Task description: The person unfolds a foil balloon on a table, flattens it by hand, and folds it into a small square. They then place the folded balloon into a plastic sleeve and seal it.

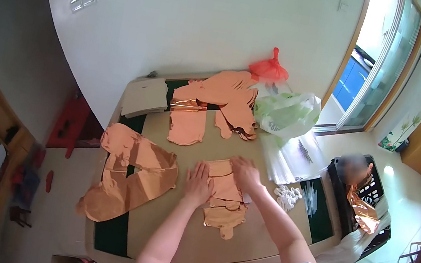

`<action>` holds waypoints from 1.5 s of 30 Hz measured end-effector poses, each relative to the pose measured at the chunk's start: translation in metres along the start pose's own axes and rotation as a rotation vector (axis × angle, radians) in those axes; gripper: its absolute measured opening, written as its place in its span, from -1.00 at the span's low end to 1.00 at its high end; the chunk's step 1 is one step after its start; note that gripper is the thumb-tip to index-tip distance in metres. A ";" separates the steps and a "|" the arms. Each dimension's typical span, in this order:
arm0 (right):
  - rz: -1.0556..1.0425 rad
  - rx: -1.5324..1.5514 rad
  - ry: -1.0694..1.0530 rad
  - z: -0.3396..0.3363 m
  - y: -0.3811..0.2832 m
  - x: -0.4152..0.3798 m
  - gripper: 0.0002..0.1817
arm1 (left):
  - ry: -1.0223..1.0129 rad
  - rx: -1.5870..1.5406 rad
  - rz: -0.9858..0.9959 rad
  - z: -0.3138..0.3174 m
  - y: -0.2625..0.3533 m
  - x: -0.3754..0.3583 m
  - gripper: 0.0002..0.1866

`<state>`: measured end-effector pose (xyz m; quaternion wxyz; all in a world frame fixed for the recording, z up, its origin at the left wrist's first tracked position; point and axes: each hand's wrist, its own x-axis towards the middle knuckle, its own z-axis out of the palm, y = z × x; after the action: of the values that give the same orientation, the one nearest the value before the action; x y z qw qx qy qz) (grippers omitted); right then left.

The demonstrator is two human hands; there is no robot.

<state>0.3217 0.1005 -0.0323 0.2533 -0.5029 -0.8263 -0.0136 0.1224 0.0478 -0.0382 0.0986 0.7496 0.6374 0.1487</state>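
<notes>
A folded rose-gold foil piece lies on the brown board in front of me, its rounded tab pointing toward my body. Flat on its left edge rests my left hand, fingers stretched out. My right hand lies over the upper right edge, its fingers extended and pointing left. To the left is a large curved foil piece with a wrinkled surface. Beyond my hands, a smaller foil piece lies beside a pile of foil pieces.
A cardboard stack stands at the back left. Toward the right are a red bag, a green-white plastic bag, clear plastic sleeves, white strings and thin clear strips. A black basket with foil stands beyond the table's right edge.
</notes>
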 end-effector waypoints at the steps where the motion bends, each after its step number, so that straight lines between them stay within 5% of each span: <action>1: 0.061 -0.026 -0.018 -0.011 0.007 0.000 -0.69 | -0.008 0.012 0.005 -0.001 0.001 0.000 -0.32; 4: 0.326 0.160 -0.292 -0.036 0.018 0.018 -0.66 | -0.006 0.044 -0.010 0.001 0.003 0.001 -0.33; 7: 0.275 0.075 -0.181 -0.028 0.026 0.023 -0.65 | 0.030 0.061 0.018 -0.002 0.003 -0.001 -0.34; 16: 0.661 0.507 -0.395 -0.037 0.034 0.024 -0.57 | 0.020 0.032 0.011 -0.002 0.003 -0.002 -0.34; 22: 0.724 0.381 -0.143 -0.101 0.026 -0.052 -0.64 | 0.013 0.034 0.011 0.001 0.001 0.000 -0.36; 25: 0.759 0.484 -0.105 -0.139 0.015 -0.096 -0.64 | 0.166 -0.054 0.051 0.008 -0.009 0.002 -0.44; 29: 0.730 0.828 -0.099 -0.159 0.013 -0.152 -0.70 | 0.354 -0.656 0.105 0.014 -0.021 -0.003 -0.56; 34: 0.687 1.127 -0.128 -0.176 -0.022 -0.155 -0.71 | 0.049 -0.476 0.380 -0.030 0.035 -0.029 -0.61; 36: 0.661 1.245 -0.093 -0.143 -0.022 -0.144 -0.70 | -0.164 -0.570 0.240 -0.044 0.049 -0.030 -0.60; 40: 0.710 1.027 -0.026 -0.085 -0.020 -0.122 -0.69 | -0.346 -0.670 0.153 -0.065 0.062 -0.033 -0.55; 45: 0.556 0.571 0.151 -0.055 -0.035 -0.101 -0.68 | -0.087 -0.242 0.371 -0.024 0.050 -0.039 -0.51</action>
<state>0.3515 -0.0149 -0.0200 0.4369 -0.6141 -0.6084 0.2486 0.1548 -0.0001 -0.0026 0.1865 0.8422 0.4614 0.2072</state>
